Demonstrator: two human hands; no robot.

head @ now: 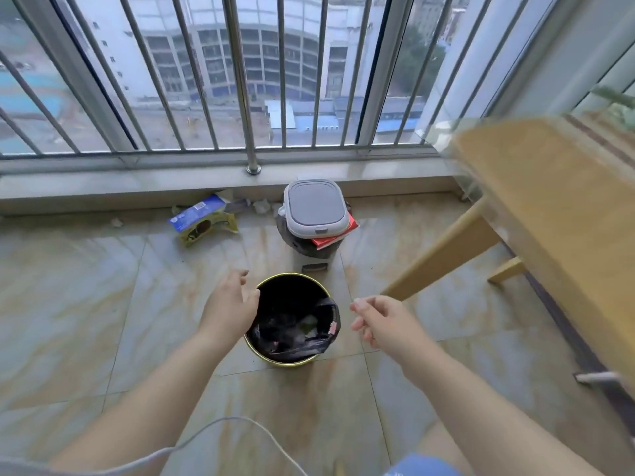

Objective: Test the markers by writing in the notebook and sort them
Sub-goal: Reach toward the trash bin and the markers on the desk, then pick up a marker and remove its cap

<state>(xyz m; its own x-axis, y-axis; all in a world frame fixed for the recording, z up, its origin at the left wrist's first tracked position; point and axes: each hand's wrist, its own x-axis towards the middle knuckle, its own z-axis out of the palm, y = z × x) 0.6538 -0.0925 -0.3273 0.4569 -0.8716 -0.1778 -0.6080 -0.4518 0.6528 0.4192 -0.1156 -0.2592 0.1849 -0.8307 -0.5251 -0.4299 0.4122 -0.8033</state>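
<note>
A round waste bin with a gold rim and a black liner bag stands on the tiled floor straight below me. My left hand hovers at its left rim, fingers apart and empty. My right hand hangs just right of the bin with its fingers loosely curled; nothing shows in it. No marker and no notebook are in view. A white stick-like object lies at the right edge of the picture, too blurred to name.
A wooden table juts in from the right, its leg slanting toward the bin. Behind the bin stands a grey pedal bin with a red book wedged under its lid. Torn packaging lies by the window railing.
</note>
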